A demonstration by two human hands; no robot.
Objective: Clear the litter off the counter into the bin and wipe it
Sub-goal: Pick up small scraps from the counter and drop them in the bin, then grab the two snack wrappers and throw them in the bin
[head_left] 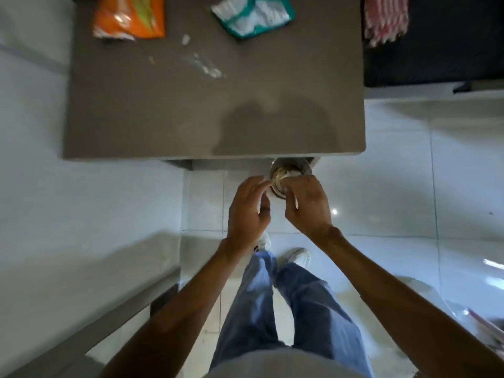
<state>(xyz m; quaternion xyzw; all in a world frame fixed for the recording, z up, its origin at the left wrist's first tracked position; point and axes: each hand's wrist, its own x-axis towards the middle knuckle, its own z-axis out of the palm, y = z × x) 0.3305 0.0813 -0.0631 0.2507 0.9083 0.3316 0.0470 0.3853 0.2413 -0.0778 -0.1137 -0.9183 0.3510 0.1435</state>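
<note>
Looking down from the head camera, I see both hands held together just off the near edge of the bench [136,118], over the small round metal bin [290,170] that sits on the floor tucked partly under that edge. My left hand [249,207] has its fingers loosely curled and partly spread, and I cannot tell whether they hold anything. My right hand [306,203] has its fingers pinched on a scrap of white litter [291,173] right at the bin's mouth, touching or just above the rim; the blur keeps me from saying which. On the bench, far from the bin, an orange packet [128,16] lies at the far left and a teal and white wrapper [253,15] lies at the far middle. Between those and the bin, nearer the wrappers, a streak of white crumbs or powder [204,64] lies on the grey surface, with one small tan crumb [151,60] beside it
</note>
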